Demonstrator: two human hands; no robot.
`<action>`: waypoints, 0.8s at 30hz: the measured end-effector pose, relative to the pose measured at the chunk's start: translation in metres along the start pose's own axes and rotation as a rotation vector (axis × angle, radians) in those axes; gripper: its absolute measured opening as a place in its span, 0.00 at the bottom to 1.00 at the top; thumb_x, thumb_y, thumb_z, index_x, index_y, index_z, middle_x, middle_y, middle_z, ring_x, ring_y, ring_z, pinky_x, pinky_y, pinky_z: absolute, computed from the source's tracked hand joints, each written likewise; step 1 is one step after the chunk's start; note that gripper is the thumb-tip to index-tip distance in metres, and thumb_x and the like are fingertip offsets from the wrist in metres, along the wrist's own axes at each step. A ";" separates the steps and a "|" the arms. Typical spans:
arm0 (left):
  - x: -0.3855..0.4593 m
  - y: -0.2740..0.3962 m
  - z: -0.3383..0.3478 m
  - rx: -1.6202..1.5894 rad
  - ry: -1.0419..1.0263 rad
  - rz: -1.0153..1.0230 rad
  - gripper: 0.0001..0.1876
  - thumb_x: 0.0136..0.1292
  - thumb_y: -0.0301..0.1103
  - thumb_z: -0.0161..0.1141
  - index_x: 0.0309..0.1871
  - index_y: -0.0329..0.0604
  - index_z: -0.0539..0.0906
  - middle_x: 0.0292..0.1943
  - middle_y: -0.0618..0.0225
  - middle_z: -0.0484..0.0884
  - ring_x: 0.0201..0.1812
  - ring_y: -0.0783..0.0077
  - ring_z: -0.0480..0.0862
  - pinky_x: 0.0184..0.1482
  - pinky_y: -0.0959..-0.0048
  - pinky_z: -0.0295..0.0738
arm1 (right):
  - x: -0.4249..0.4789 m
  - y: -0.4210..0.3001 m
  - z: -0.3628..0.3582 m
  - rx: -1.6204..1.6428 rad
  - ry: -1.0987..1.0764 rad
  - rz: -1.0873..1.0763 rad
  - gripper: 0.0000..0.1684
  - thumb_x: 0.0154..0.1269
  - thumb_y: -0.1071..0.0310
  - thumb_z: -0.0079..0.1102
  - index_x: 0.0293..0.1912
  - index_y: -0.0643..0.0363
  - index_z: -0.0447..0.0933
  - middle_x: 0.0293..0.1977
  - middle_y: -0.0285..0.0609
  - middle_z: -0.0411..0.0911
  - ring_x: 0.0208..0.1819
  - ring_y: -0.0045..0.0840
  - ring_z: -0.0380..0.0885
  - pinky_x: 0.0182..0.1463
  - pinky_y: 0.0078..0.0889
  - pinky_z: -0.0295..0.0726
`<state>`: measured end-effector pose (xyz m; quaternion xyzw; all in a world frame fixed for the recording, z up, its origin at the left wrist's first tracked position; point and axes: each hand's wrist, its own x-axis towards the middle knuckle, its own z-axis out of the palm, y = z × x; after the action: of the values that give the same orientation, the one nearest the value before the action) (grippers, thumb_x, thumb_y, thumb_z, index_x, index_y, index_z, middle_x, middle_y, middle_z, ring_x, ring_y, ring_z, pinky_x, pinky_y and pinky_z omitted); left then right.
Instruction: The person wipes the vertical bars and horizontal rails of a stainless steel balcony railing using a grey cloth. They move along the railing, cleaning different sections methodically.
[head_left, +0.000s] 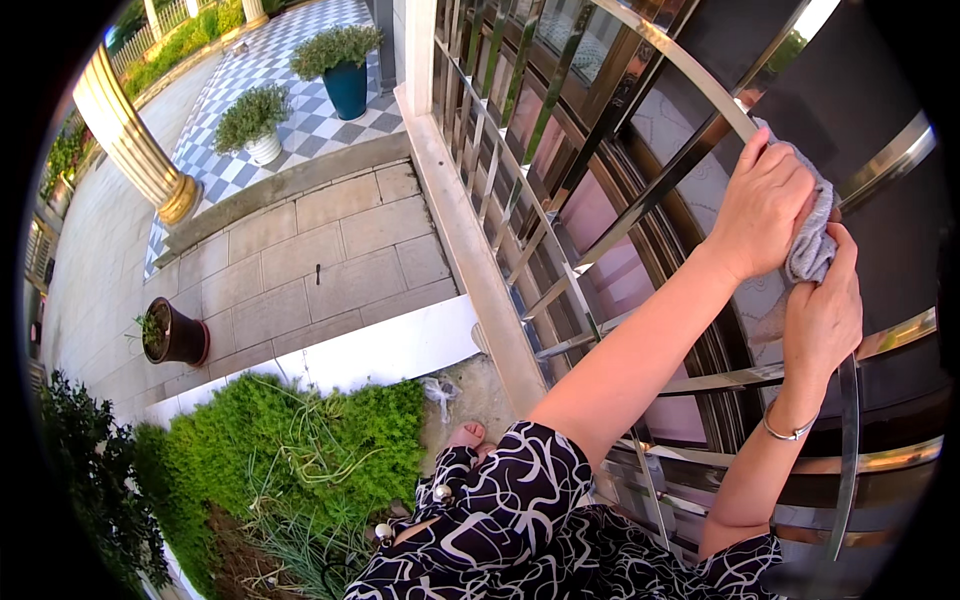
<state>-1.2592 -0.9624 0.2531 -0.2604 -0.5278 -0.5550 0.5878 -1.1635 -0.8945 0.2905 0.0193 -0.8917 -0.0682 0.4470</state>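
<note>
A grey cloth (814, 240) is wrapped against a flat polished metal bar (712, 90) of a window grille, high at the right of the head view. My left hand (765, 202) grips the upper part of the cloth, fingers curled over it and the bar. Just below, my right hand (825, 319) has the lower end of the cloth bunched in its fingers. On the right wrist sits a metal bangle (791, 433). Where the cloth passes behind the fingers, it is hidden. Behind the grille are brown-framed window panes with pink curtains (600, 225).
A stone sill (480, 255) runs under the grille. Green plants (300, 442) grow in a bed beside my feet, edged by a white low wall (390, 341). Beyond stand a brown pot (176, 334), a blue planter (346, 90), a white pot (264, 148) and a fluted column (135, 135).
</note>
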 end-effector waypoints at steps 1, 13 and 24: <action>-0.001 -0.001 0.001 -0.005 0.022 0.004 0.03 0.54 0.28 0.53 0.29 0.39 0.72 0.29 0.59 0.74 0.43 0.57 0.74 0.60 0.55 0.56 | -0.001 0.001 0.001 -0.013 -0.003 -0.006 0.24 0.52 0.79 0.48 0.50 0.51 0.70 0.38 0.45 0.79 0.39 0.41 0.77 0.39 0.39 0.74; -0.004 -0.004 0.009 0.004 0.094 0.033 0.02 0.53 0.27 0.54 0.28 0.40 0.73 0.28 0.62 0.73 0.40 0.59 0.74 0.60 0.57 0.56 | 0.000 0.008 0.007 -0.035 0.037 -0.047 0.24 0.53 0.78 0.47 0.51 0.50 0.70 0.42 0.40 0.79 0.41 0.38 0.78 0.38 0.35 0.76; -0.001 -0.006 0.000 0.104 -0.084 0.050 0.05 0.55 0.29 0.52 0.35 0.40 0.75 0.34 0.65 0.77 0.45 0.61 0.75 0.61 0.59 0.54 | 0.000 0.002 0.000 0.129 0.147 -0.132 0.21 0.46 0.80 0.53 0.44 0.57 0.71 0.38 0.40 0.77 0.39 0.36 0.77 0.41 0.35 0.74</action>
<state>-1.2650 -0.9637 0.2508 -0.2657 -0.5734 -0.5007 0.5916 -1.1629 -0.8928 0.2907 0.1117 -0.8558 -0.0385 0.5036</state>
